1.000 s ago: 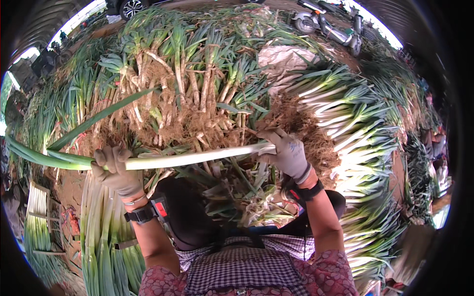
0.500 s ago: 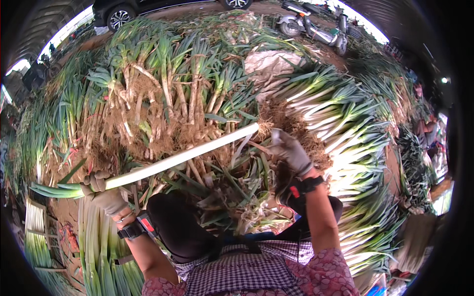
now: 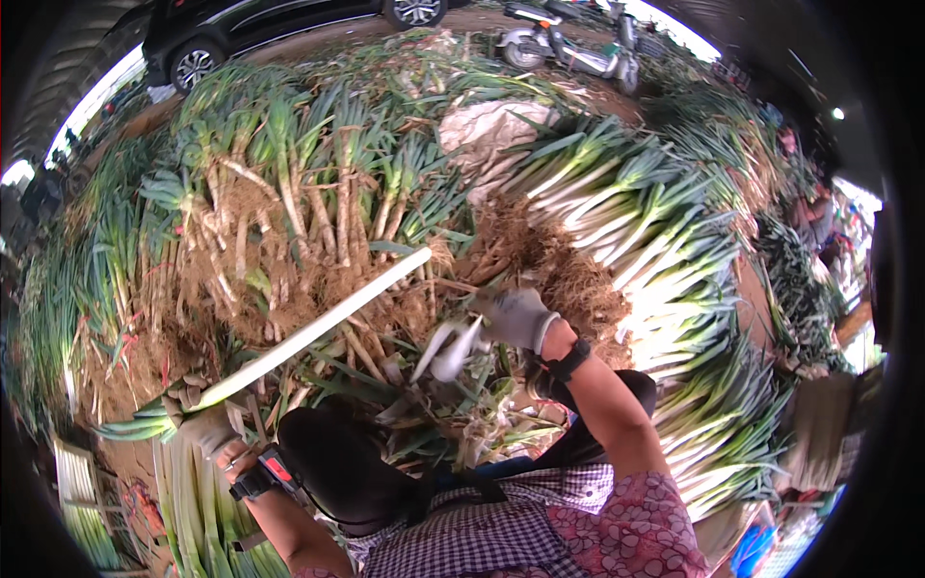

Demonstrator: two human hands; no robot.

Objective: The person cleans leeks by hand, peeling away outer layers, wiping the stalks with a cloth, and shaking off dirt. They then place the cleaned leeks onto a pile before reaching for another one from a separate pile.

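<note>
Head view: a checkered apron (image 3: 462, 544) and a floral sleeve (image 3: 641, 530) are seen nearest, with dark-trousered knees (image 3: 337, 458) just beyond. At near left, a bundle of long pale-green leeks (image 3: 193, 486) is laid beside the knees.

A single leek (image 3: 319, 325) is gripped in the left gloved hand (image 3: 204, 419), its fingers wrapped around the stalk where white gives way to green. The leaves are left jutting out to the left of those fingers; the white shaft is angled toward far right, its rooted tip held clear of the ground pile and apart from the right hand's fingers.

The right gloved hand (image 3: 515, 318) is held to the right of the shaft, fingers bent. A pale strip (image 3: 458, 352), blurred, is seen right at its fingertips; whether it is pinched there cannot be told.

Between the knees and beyond, loose trimmings (image 3: 511, 424) are strewn. On the right, a long row of white-stemmed leeks (image 3: 679, 318) is laid out, brown roots turned left. Farther off, uncleaned leeks (image 3: 328, 207) are heaped, backed by a crumpled sack (image 3: 491, 135), a scooter (image 3: 578, 53) and a dark car (image 3: 279, 24).
</note>
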